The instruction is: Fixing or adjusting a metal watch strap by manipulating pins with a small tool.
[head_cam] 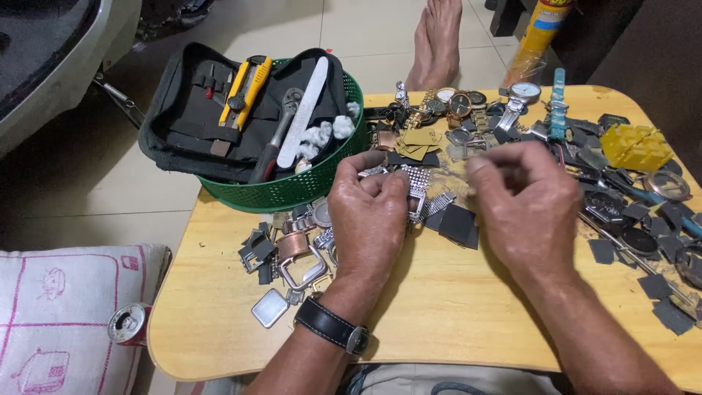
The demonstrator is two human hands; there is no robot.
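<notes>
Head view: left hand and right hand are both curled, pinching a metal mesh watch band between them, raised just above mid-tabletop for close work. Watch parts lie piled toward the left edge; a green basket with a tool pouch overhangs the far-left corner, within reach.

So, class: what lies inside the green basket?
The green basket holds an open black tool case with a yellow cutter, a wrench, a white file and cotton balls. The case hides whatever lies beneath.
</notes>
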